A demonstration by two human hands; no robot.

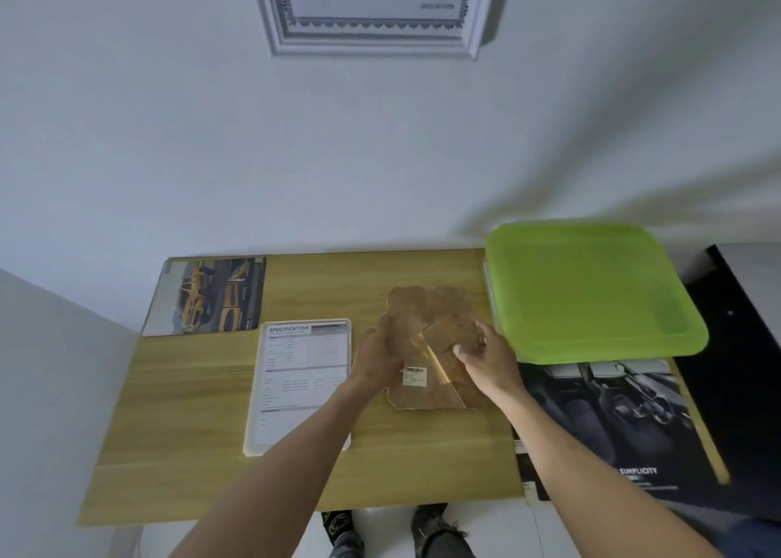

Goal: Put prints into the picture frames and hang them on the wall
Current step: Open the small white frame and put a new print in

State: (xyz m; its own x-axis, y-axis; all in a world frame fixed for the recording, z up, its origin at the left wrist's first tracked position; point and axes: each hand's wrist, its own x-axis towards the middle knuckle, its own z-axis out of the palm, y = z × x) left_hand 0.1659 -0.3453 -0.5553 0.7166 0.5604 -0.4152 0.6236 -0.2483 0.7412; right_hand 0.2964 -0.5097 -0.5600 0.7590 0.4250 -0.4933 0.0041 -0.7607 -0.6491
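My left hand (376, 352) and right hand (486, 357) gripping brown frame backing (431, 346) (barcode sticker up), above wooden table (203, 430), green lid (591, 295) far right.

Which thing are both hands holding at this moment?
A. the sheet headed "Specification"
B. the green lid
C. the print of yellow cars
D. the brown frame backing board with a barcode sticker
D: the left hand and the right hand grip the brown backing board at its two sides, above the table.
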